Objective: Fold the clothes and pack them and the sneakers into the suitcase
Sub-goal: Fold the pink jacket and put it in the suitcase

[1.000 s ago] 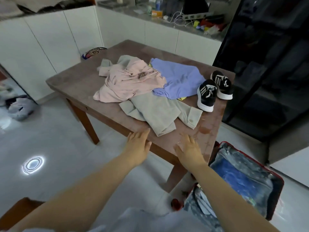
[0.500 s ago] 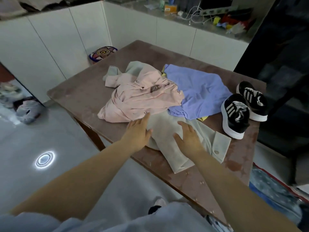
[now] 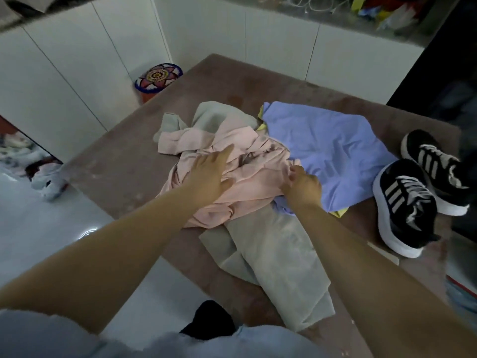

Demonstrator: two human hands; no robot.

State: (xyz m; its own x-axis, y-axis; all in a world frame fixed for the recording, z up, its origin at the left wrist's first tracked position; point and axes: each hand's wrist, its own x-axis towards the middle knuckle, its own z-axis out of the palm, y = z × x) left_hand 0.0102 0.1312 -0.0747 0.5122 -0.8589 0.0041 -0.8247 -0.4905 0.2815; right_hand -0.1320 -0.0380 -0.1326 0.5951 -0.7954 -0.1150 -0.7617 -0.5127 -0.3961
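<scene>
From the head camera, the left hand (image 3: 211, 174) is lying flat with its fingers straight and spread a little, palm pressing down on the pink garment (image 3: 253, 187) just left of the frame's centre. The right hand (image 3: 303, 188) is curling its fingers and pinching a fold at the pink garment's right edge, right where it is meeting the lavender garment (image 3: 325, 151).

The brown table (image 3: 121, 171) is filling the middle of the frame, its top looking worn and blotchy. White cabinets (image 3: 64, 73) are running along the upper left and top. A round patterned object (image 3: 158, 78) is sitting beyond the table's far left edge. A cluttered counter (image 3: 374, 11) is crossing the upper right. A glossy pale floor (image 3: 46, 241) is showing at the left, with a heap of cloth (image 3: 49, 182) lying on it. At the right edge, below the table, a blurred red-trimmed edge of the suitcase (image 3: 462, 285) is peeking in.

The clothes are lying piled at the table's centre. The beige garment (image 3: 273, 259) is running under the pink one, its long axis slanting from upper left to the lower centre, ending at the near table edge. The two black sneakers (image 3: 405, 210) are standing side by side at the right, their long axes running from upper left to lower right; which ends are the toes is unclear.
</scene>
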